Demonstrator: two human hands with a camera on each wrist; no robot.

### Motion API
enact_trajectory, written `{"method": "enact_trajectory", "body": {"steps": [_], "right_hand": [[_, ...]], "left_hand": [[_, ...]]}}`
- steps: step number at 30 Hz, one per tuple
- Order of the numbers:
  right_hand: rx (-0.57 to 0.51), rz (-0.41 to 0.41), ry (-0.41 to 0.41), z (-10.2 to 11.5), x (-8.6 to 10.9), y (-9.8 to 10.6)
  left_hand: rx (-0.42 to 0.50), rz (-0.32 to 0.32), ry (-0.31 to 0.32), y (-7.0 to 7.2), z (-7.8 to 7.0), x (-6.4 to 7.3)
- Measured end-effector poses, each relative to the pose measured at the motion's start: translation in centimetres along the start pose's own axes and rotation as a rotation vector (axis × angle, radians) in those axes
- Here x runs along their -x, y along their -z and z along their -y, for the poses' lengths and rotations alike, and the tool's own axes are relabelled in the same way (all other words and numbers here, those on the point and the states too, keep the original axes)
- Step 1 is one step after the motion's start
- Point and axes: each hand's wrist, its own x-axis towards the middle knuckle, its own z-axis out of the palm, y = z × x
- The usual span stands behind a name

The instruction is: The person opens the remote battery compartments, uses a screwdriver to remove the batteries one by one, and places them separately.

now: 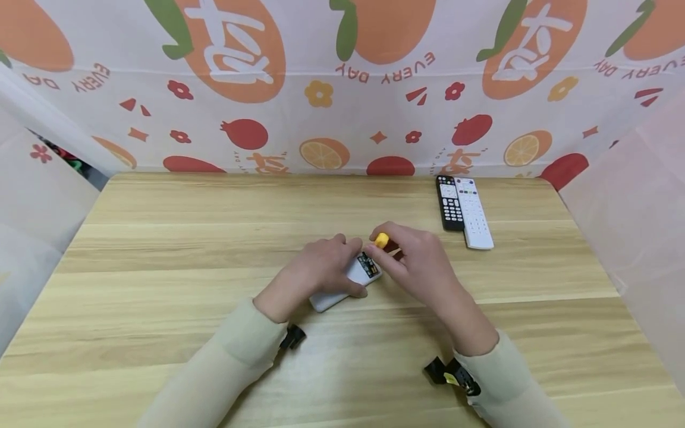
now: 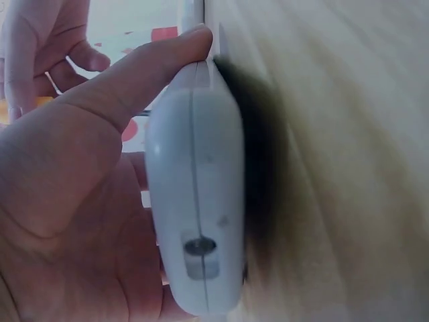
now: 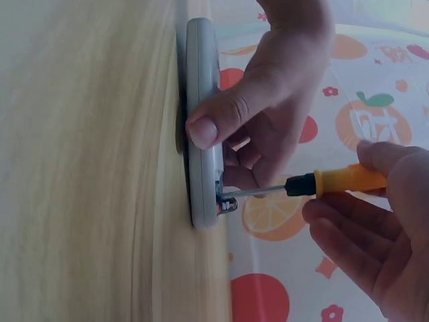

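Evidently the work centres on a white device (image 1: 355,274) near the middle of the desk (image 1: 160,249), its uncovered compartment (image 1: 368,265) at the two o'clock end. The left hand (image 1: 329,267) holds it in a narrow grip, thumb on the near long edge, fingers on the far side. The right hand (image 1: 416,260) pinches the yellow handle of a screwdriver (image 3: 352,180), which rises from the compartment toward one o'clock; its tip sits just beside a battery (image 3: 228,205) that juts out, though contact is hard to make out. Levering seems the step in hand: best to press the device firmly down, work the tip under the battery's end and lift gently, since a hard jerk could flick it away or mar the compartment. A black remote (image 1: 451,205) and a white remote (image 1: 473,214) lie well apart, toward two o'clock.
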Motion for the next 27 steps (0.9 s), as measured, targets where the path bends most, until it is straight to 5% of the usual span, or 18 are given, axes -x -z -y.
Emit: {"method": "enact_trajectory", "body": {"steps": [9,16,22,27], "right_hand": [[0.110,-0.080,-0.071,0.5,0.1,-0.4],[0.130,0.017,0.112,0.9,0.3,-0.5],[0.303,0.133,0.289,2.3,0.9,-0.6],[0.326,0.187,0.227,2.4,0.9,-0.1]], "left_hand": [[0.018,0.013,0.037,0.1,-0.1,0.1],[0.033,0.030,0.046,0.0,0.0,0.1],[0.005,0.031,0.024,0.1,0.3,0.0],[0.005,0.037,0.040,0.3,0.3,-0.1]]}}
